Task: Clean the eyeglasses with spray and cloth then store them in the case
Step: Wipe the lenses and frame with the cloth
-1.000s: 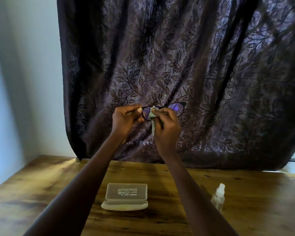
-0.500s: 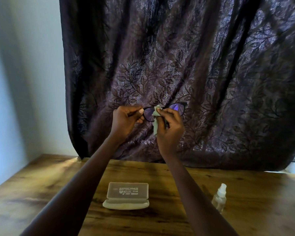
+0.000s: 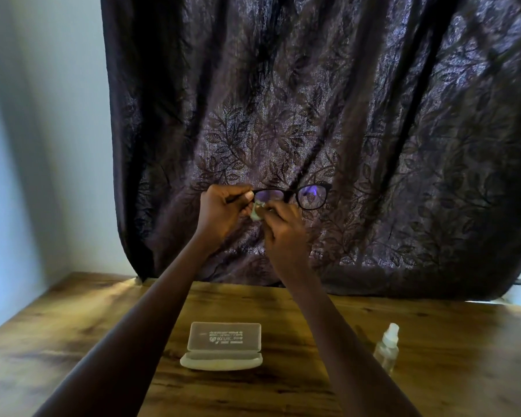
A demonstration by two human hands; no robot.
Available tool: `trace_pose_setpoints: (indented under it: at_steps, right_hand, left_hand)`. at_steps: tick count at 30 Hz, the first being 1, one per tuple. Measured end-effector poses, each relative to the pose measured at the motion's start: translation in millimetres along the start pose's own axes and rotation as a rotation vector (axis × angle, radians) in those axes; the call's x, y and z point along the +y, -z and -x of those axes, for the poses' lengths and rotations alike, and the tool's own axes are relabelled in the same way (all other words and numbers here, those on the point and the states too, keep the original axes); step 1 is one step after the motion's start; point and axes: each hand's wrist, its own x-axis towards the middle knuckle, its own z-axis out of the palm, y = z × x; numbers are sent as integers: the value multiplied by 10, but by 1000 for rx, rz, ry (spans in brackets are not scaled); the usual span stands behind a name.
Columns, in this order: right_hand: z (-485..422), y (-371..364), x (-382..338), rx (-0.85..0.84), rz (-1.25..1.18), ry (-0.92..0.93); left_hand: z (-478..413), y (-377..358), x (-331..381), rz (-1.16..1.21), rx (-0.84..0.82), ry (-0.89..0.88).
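Against the curtain, left hand pinches the eyeglasses steady so right hand, pinching cloth, can wipe

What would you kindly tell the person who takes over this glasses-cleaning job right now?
Left hand grips the eyeglasses by one end, raised above the table.
Right hand pinches the cloth against the lens nearer the left hand.
Case lies open on the table; spray bottle stands to its right.
Done: wiping is under way; spraying cannot be confirmed.
Left: finish the lenses, store the eyeglasses in the case.
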Motion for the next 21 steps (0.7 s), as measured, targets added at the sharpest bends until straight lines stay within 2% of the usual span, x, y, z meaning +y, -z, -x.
trace_pose_setpoints:
  at_steps: [7, 12, 15, 21]
  right_hand:
    - [-195, 97, 48, 108, -9, -65]
    - [-107, 15, 8, -24, 37, 47]
    - [59, 34, 85, -63, 52, 36]
    - [-163, 138, 104, 102, 21, -61]
  left_hand:
    - [-34, -13, -15, 35, -23, 58]
    - [-50, -13, -8, -2, -13, 21]
    - [-51, 28, -21, -8, -43, 27]
    - [-55, 14, -27, -1, -50, 51]
